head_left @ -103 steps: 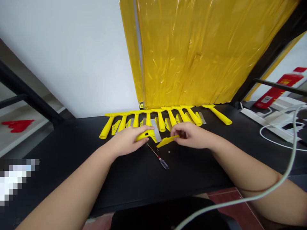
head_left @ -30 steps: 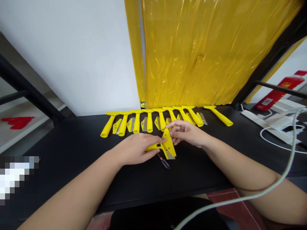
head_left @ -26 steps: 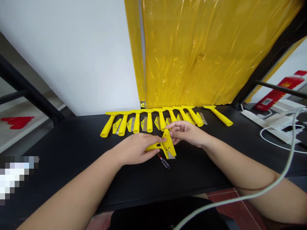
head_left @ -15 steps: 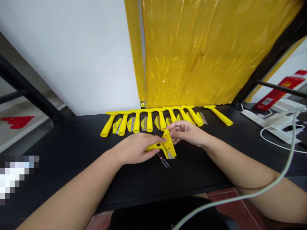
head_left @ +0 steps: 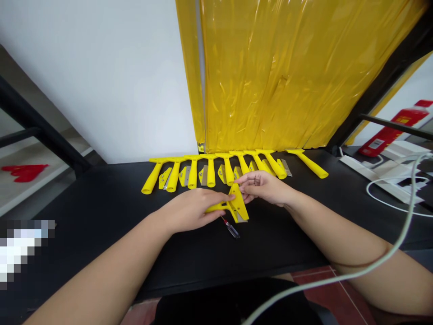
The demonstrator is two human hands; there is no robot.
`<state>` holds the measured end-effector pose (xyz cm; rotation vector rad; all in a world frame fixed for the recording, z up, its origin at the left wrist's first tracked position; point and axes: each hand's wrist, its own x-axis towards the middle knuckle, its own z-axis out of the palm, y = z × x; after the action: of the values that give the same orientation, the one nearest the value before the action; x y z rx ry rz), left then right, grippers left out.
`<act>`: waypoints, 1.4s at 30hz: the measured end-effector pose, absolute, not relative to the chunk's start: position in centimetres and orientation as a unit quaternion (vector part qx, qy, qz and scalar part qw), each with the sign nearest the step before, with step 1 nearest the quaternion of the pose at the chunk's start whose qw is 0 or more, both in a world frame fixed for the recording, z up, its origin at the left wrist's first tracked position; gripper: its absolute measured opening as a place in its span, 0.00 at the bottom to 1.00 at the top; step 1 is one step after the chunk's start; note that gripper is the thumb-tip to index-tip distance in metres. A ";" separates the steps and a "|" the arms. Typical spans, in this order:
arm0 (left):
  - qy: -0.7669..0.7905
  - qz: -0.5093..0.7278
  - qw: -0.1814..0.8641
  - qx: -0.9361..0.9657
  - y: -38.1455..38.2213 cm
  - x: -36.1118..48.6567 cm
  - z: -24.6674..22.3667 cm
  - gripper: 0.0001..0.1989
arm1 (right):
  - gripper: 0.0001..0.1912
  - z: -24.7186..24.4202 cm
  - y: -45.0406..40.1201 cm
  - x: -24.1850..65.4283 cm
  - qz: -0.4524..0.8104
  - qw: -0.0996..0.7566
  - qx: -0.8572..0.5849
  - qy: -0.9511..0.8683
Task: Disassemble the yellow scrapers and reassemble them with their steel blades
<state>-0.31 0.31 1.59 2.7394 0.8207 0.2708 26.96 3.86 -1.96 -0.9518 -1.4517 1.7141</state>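
Left hand (head_left: 192, 210): gripping yellow scraper (head_left: 215, 207) over black table (head_left: 270, 250)
Right hand (head_left: 262, 187): bunched at its plate (head_left: 240, 205), hold unclear
Screwdriver (head_left: 232, 230): close by, tip covered
Handles (head_left: 211, 171): rowed behind
Cable (head_left: 412, 195): cutting across right forearm (head_left: 324, 234)

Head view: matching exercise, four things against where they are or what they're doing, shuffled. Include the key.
Things
1. Screwdriver
2. Red bottle
3. Left hand
4. Yellow film

Places or states
A. Gripping a yellow handle
B. Behind the row of yellow tools
C. Lying on the black table, near the hands
D. Far right of the picture

Pairs: 1-C, 2-D, 3-A, 4-B
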 end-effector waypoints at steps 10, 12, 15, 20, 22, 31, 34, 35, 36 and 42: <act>0.273 0.110 0.120 0.948 0.4 -0.3 1.6 0.22 | 0.20 -2.3 4.1 27.0 0.660 0.333 -0.369 -0.563; 0.270 0.109 0.117 0.949 0.4 -0.4 1.5 0.22 | 0.21 -2.3 4.1 27.0 0.659 0.332 -0.371 -0.564; 0.269 0.108 0.112 0.950 0.5 -0.4 1.4 0.22 | 0.22 -2.2 4.0 26.9 0.659 0.337 -0.369 -0.562; 0.271 0.117 0.106 0.950 0.5 -0.5 1.4 0.23 | 0.24 -1.9 3.8 26.8 0.653 0.349 -0.362 -0.566; 0.278 0.115 0.095 0.949 0.5 -0.5 1.4 0.23 | 0.24 -1.9 3.7 26.7 0.649 0.351 -0.365 -0.568; 0.294 0.103 0.016 0.950 0.2 -0.5 1.4 0.23 | 0.23 -1.9 3.2 26.0 0.667 0.320 -0.343 -0.579; 0.285 0.099 -0.010 0.953 0.3 -0.5 1.3 0.23 | 0.21 -1.8 3.2 26.0 0.659 0.324 -0.343 -0.585; 0.280 0.096 -0.018 0.955 0.3 -0.5 1.3 0.23 | 0.21 -1.7 3.2 26.0 0.656 0.328 -0.343 -0.587; 0.275 0.091 -0.024 0.957 0.3 -0.5 1.3 0.22 | 0.21 -1.7 3.1 26.0 0.652 0.333 -0.341 -0.590; 0.271 0.085 -0.046 0.958 0.2 -0.4 1.4 0.19 | 0.20 -1.5 2.9 25.9 0.639 0.360 -0.303 -0.608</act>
<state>-0.38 0.18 1.38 3.1000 0.8777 0.2751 25.86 2.87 -1.51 -0.7813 -1.5674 1.6479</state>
